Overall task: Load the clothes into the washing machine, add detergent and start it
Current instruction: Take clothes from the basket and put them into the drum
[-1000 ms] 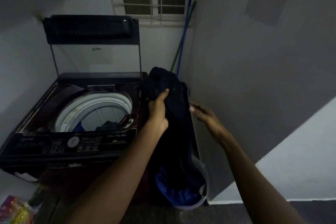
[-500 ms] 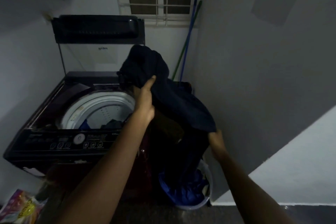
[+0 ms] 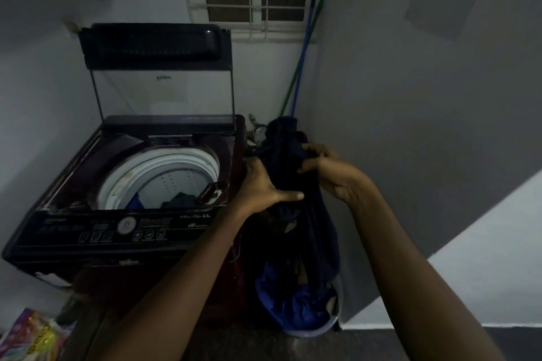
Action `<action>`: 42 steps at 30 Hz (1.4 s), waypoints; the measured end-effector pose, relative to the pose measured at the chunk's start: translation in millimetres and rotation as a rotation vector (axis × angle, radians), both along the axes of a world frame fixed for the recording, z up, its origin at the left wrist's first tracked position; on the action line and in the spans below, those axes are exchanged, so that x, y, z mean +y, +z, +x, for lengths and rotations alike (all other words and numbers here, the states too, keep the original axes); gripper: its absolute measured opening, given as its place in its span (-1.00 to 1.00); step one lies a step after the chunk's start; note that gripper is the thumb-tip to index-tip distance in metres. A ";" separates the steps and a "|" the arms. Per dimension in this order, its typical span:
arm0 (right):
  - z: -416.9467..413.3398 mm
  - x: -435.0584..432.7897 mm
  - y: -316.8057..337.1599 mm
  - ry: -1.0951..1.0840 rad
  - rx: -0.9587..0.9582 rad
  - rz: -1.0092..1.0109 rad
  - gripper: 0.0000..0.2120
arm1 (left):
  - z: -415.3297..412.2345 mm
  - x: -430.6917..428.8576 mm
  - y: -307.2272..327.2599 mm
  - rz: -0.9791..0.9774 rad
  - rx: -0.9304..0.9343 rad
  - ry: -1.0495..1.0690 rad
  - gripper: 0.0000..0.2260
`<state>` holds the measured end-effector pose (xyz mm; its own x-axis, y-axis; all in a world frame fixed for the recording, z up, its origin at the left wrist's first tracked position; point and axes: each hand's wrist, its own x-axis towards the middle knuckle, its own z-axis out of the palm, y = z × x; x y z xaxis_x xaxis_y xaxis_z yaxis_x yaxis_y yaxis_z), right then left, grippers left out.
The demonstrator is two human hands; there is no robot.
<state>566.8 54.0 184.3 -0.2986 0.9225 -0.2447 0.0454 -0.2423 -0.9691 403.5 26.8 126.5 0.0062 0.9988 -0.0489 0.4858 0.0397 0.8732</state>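
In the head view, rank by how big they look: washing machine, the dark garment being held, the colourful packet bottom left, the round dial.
1. washing machine
2. dark garment
3. colourful packet, partly cut off by the frame and nearer the camera, so its rank is loose
4. round dial

The washing machine's control panel [image 3: 117, 228] is dark glossy plastic, its lid [image 3: 164, 91] is clear and smooth like glass, and the drum [image 3: 176, 182] looks like perforated metal inside a smooth white plastic ring [image 3: 158, 165]. The dark garment [image 3: 284, 161] is soft matt cloth; the detergent packet [image 3: 32, 334] is shiny printed plastic.
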 end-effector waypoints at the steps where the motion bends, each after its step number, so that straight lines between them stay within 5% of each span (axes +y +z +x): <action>1: -0.4 -0.3 0.9 0.067 0.053 -0.003 -0.57 | 1.2 1.5 -1.3 0.048 -0.029 0.098 0.01; 4: 0.7 0.0 2.6 0.204 0.207 -0.035 -0.55 | 2.4 11.2 0.8 0.165 -0.266 0.334 -0.09; 7: 3.8 2.9 -2.2 0.118 0.347 -0.004 -0.54 | 5.0 24.7 14.5 0.200 -0.407 0.435 -0.21; 12: 30.2 -10.4 -44.4 -0.124 0.064 0.251 -0.34 | 12.0 37.0 37.1 0.256 -0.589 0.474 -0.31; 16: 15.1 -30.6 -95.7 -0.018 -0.149 0.191 -0.17 | 14.7 36.4 41.2 0.224 -0.817 0.463 -0.40; 18: 1.5 -28.8 -129.0 -0.085 -0.221 0.149 -0.27 | 15.5 37.1 41.8 0.208 -0.876 0.460 -0.46; 22: 11.2 -15.0 -157.5 -0.416 -0.180 0.048 -0.88 | 2.8 32.2 44.3 0.226 -0.792 0.486 -0.38; 28: 45.0 5.5 -84.1 -0.716 0.075 0.050 -0.80 | -18.3 20.1 30.7 0.203 -0.381 0.458 -0.28; 32: 16.9 13.4 -33.0 -0.660 0.084 0.069 -0.60 | -3.1 17.6 15.4 0.131 -0.318 0.367 -0.24; 35: -1.4 14.0 -8.0 -0.467 0.350 -0.035 -0.74 | 4.5 20.2 11.6 0.138 -0.347 0.367 -0.23; 42: 2.2 19.9 -13.0 0.144 0.176 0.163 -0.64 | -17.0 25.6 5.3 0.177 -0.618 0.451 -0.36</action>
<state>569.0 74.0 171.3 -0.4546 0.8902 -0.0290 -0.1045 -0.0856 -0.9908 386.5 52.4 131.8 -0.4275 0.9040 -0.0087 -0.1201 -0.0472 0.9916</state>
